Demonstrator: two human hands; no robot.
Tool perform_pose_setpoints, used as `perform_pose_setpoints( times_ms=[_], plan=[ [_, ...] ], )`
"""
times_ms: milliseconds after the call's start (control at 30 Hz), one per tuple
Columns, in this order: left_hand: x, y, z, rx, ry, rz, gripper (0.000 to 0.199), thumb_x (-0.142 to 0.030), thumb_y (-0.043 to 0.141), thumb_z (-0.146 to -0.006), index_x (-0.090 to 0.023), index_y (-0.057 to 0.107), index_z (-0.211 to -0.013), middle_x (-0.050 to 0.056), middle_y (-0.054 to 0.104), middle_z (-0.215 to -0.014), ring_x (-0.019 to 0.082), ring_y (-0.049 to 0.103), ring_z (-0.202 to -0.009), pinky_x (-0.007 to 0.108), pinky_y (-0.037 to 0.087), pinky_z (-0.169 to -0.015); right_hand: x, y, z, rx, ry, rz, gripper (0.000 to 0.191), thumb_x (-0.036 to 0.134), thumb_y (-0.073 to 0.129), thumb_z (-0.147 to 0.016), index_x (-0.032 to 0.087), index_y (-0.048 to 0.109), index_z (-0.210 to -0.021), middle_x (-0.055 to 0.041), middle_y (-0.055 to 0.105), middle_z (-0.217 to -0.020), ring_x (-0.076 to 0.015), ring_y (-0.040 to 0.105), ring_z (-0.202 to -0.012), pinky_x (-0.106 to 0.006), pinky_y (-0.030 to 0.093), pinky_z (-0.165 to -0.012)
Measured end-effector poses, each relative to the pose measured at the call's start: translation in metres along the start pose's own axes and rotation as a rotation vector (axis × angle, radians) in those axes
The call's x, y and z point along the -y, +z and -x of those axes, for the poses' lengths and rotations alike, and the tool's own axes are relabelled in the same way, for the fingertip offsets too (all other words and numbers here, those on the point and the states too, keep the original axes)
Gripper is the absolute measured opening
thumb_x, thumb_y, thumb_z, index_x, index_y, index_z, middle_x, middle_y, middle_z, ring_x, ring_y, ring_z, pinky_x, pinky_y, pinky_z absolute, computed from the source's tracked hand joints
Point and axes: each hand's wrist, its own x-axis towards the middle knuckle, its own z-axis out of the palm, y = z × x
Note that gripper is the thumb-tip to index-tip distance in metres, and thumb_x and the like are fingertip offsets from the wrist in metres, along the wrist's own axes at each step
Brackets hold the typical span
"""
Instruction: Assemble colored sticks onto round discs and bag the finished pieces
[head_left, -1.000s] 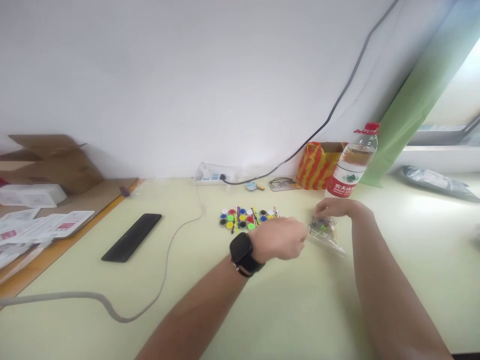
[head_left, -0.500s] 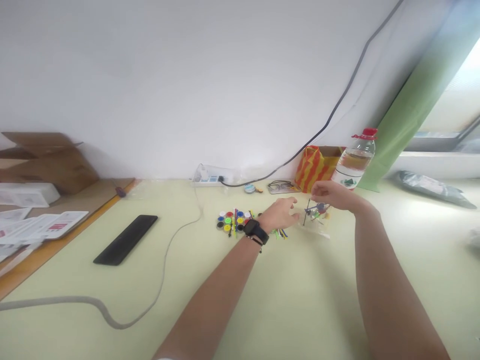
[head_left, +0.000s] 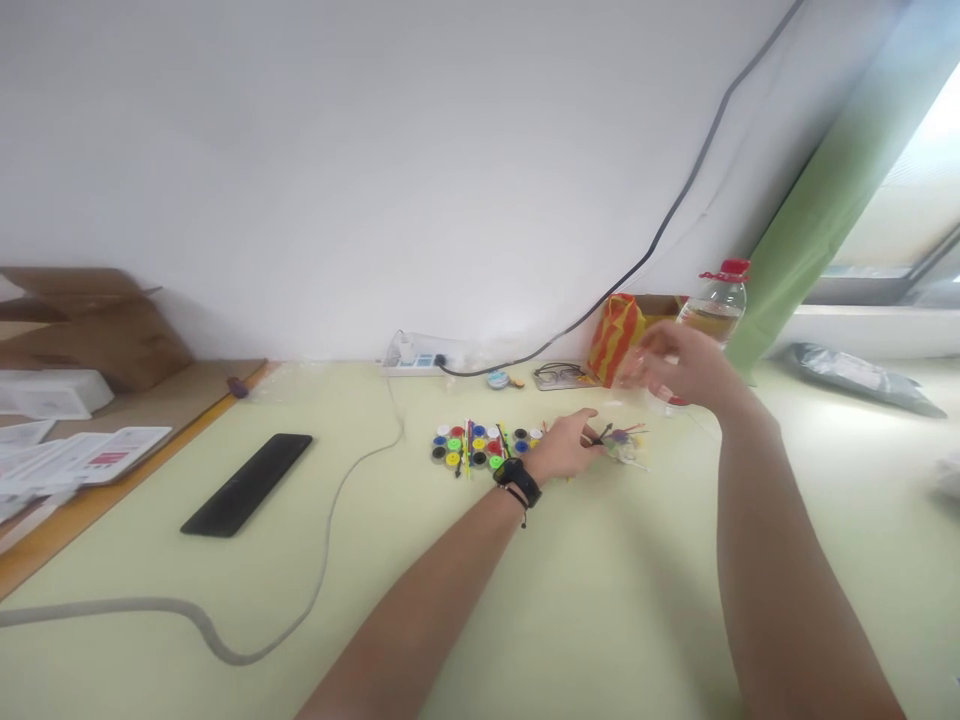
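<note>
Right of centre, the right hand (head_left: 688,368) pinches a clear plastic bag (head_left: 632,371); the left hand (head_left: 562,447), fingers parted, should steady the multicoloured plastic pieces (head_left: 622,439).

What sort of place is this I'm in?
Probably an indoor workroom or office: a long pale green table against a white wall, with a power strip on it and an open cardboard box at the left.
</note>
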Motion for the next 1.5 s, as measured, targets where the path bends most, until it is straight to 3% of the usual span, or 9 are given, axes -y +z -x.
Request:
perform_pose_setpoints(
  times_ms=[100,233,467,600,700,867,1067,1300,1500],
  plan=[
    [0.001,0.003,0.001,0.002,-0.013,-0.027,0.07,-0.029,0.072,-0.085,-0.016,0.043,-0.147,0.012,0.072,-0.116,0.022,0.07,-0.098,0.031,0.056,-0.082,-0.008,0.0,-0.005,-0.305,0.021,-0.008,0.013,0.018,0.058,-0.075,0.026,0.057,-0.086,-0.0034,0.068,-0.085,-0.0219,0.062,-0.078,-0.037,0.049,-0.074],
    [-0.002,0.007,0.003,-0.021,-0.034,-0.122,0.059,-0.034,0.072,-0.085,-0.014,0.054,-0.138,0.011,0.073,-0.109,0.023,0.07,-0.097,0.035,0.054,-0.09,-0.008,0.007,-0.011,-0.378,0.132,-0.253,0.007,0.021,0.057,-0.074,0.024,0.062,-0.076,-0.0043,0.068,-0.08,-0.0238,0.065,-0.079,-0.038,0.054,-0.074],
    [-0.011,0.015,0.004,-0.012,0.006,-0.201,0.027,-0.031,0.071,-0.084,-0.016,0.072,-0.107,0.01,0.074,-0.1,0.023,0.069,-0.092,0.032,0.055,-0.085,0.025,0.048,-0.01,0.162,0.384,-0.839,0.019,0.038,0.071,-0.083,0.021,0.076,-0.091,-0.0105,0.075,-0.11,-0.0276,0.07,-0.101,-0.038,0.06,-0.086],
    [-0.013,0.013,0.006,-0.014,0.034,-0.217,0.018,-0.028,0.069,-0.085,-0.017,0.072,-0.1,0.008,0.074,-0.098,0.021,0.068,-0.091,0.03,0.054,-0.084,0.04,0.078,-0.012,0.236,0.355,-0.954,0.036,0.046,0.068,-0.088,0.02,0.073,-0.113,-0.0139,0.069,-0.129,-0.027,0.066,-0.116,-0.036,0.057,-0.099],
    [-0.013,0.013,0.008,-0.004,0.041,-0.214,0.019,-0.03,0.069,-0.086,-0.017,0.072,-0.099,0.007,0.074,-0.098,0.021,0.068,-0.089,0.03,0.053,-0.082,0.049,0.089,-0.012,0.265,0.312,-1.028,0.058,0.055,0.062,-0.092,0.034,0.051,-0.145,-0.0084,0.052,-0.151,-0.0237,0.063,-0.123,-0.037,0.054,-0.104],
    [-0.01,0.015,0.006,-0.006,0.049,-0.18,0.021,-0.025,0.071,-0.082,-0.019,0.071,-0.102,0.006,0.073,-0.095,0.02,0.067,-0.088,0.029,0.053,-0.079,0.059,0.073,-0.008,0.217,0.228,-0.714,0.052,0.057,0.058,-0.095,0.035,0.055,-0.142,-0.0061,0.058,-0.144,-0.0254,0.062,-0.123,-0.04,0.05,-0.107],
    [-0.004,0.015,0.004,-0.037,0.091,-0.164,0.018,-0.019,0.065,-0.083,-0.017,0.07,-0.1,0.006,0.073,-0.092,0.018,0.067,-0.082,0.026,0.053,-0.075,0.031,0.047,-0.007,0.57,0.005,-0.379,0.028,0.042,0.062,-0.092,0.025,0.075,-0.11,-0.008,0.073,-0.114,-0.0263,0.068,-0.103,-0.039,0.054,-0.092],
    [0.001,-0.012,-0.001,-0.094,0.113,-0.223,0.022,-0.014,0.066,-0.08,-0.016,0.073,-0.1,0.006,0.074,-0.089,0.017,0.066,-0.075,0.027,0.053,-0.07,-0.032,0.056,-0.001,0.983,0.087,0.069,0.023,0.022,0.073,-0.062,0.028,0.082,-0.083,-0.0041,0.076,-0.099,-0.0292,0.069,-0.091,-0.035,0.052,-0.073],
    [0.007,-0.045,-0.002,-0.128,0.152,-0.249,0.02,-0.014,0.066,-0.08,-0.017,0.072,-0.098,0.005,0.074,-0.094,0.016,0.067,-0.077,0.025,0.052,-0.067,-0.046,0.059,0.005,0.958,0.187,0.119,0.016,0.024,0.077,-0.051,0.026,0.081,-0.067,-0.0048,0.076,-0.086,-0.0291,0.067,-0.083,-0.033,0.049,-0.066]
  ],
)
